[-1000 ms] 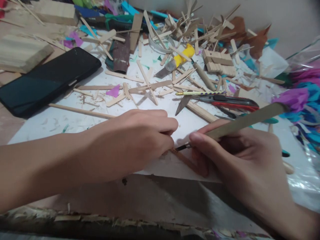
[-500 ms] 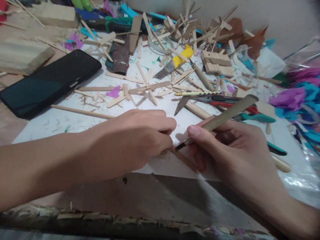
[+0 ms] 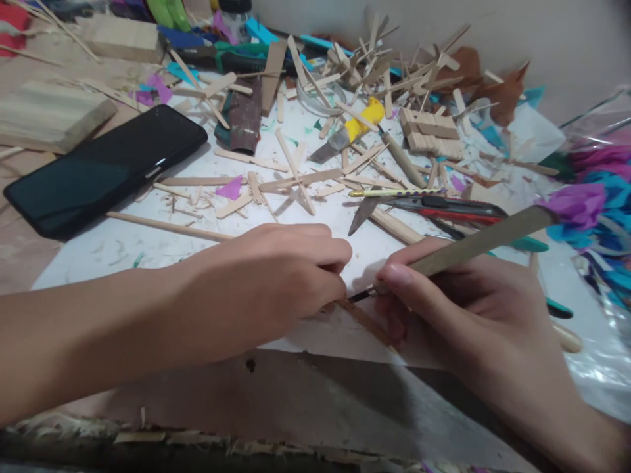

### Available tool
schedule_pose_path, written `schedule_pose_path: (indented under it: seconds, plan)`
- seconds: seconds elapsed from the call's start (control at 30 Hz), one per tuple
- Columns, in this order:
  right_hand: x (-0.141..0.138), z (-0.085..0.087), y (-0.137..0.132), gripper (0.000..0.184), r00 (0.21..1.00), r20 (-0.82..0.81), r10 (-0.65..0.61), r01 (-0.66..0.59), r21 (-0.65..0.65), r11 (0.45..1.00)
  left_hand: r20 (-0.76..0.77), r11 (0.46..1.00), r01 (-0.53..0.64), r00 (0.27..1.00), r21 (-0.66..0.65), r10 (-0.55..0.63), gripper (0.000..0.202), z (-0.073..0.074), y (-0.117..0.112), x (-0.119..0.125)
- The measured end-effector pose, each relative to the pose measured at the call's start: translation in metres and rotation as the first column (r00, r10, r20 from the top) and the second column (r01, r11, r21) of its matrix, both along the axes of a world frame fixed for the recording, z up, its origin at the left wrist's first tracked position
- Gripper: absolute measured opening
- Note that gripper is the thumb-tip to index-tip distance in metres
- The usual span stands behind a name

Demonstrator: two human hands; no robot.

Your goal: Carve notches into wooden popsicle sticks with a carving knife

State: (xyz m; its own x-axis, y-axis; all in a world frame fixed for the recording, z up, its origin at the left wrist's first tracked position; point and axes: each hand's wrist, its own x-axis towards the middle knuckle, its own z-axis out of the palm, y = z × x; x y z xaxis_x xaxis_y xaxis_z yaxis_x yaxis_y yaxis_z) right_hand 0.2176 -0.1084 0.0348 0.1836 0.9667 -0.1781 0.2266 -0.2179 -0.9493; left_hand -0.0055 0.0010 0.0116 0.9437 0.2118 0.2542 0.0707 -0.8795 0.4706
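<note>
My left hand [image 3: 296, 279] is closed, its fingers pressing on the end of a thin brown wooden stick [image 3: 369, 323] over the white paper. Most of what lies under those fingers is hidden. A carving chisel [image 3: 478, 246] with a flat wooden handle is pinched in my right hand [image 3: 473, 315]. Its narrow dark tip touches or nearly touches the stick, right beside my left fingertips. The right hand's lower fingers are next to the stick's lower end; whether they press on it I cannot tell.
A black phone [image 3: 106, 167] lies at the left by wooden blocks [image 3: 52, 115]. Beyond the hands are loose craft sticks [image 3: 300, 179], a yellow-handled blade [image 3: 362, 121], a red-and-black utility knife [image 3: 451, 209] and a pointed metal blade [image 3: 363, 213]. Crumpled coloured paper [image 3: 576, 203] sits right.
The chisel's handle has swung lower and further right, so it leans flatter, with its tip still by the stick. My left hand keeps its grip. The whole view has shifted slightly.
</note>
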Motion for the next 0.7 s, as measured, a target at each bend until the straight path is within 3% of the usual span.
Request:
schedule_pose_path:
  seconds: [0.2,0.4,0.53,0.6,0.7]
  plan:
    - [-0.001,-0.004,-0.003,0.029,0.998,0.064,-0.015,0.010,0.071,0.997,0.030,0.998,0.005,1.000,0.066,-0.007,0.028,-0.008,0.002,0.002]
    - [-0.004,0.001,0.003,0.035,0.973,0.229,0.030,-0.052,0.090,0.995,0.027,1.000,0.016,0.999,0.013,-0.016,0.031,-0.003,0.002,0.004]
    - [0.004,-0.003,0.015,0.042,0.991,0.041,0.130,-0.129,-0.037,0.991,0.020,1.000,-0.010,1.000,-0.011,0.011,0.031,0.001,0.000,0.004]
    - [0.006,-0.005,0.019,0.042,0.988,-0.074,0.135,-0.140,-0.071,0.988,-0.005,0.999,-0.020,1.000,-0.043,0.020,0.029,0.000,0.000,0.003]
    - [0.006,-0.007,0.020,0.044,0.989,-0.106,0.103,-0.111,-0.074,0.991,-0.031,0.994,-0.051,0.998,-0.094,0.049,0.030,-0.003,-0.001,0.002]
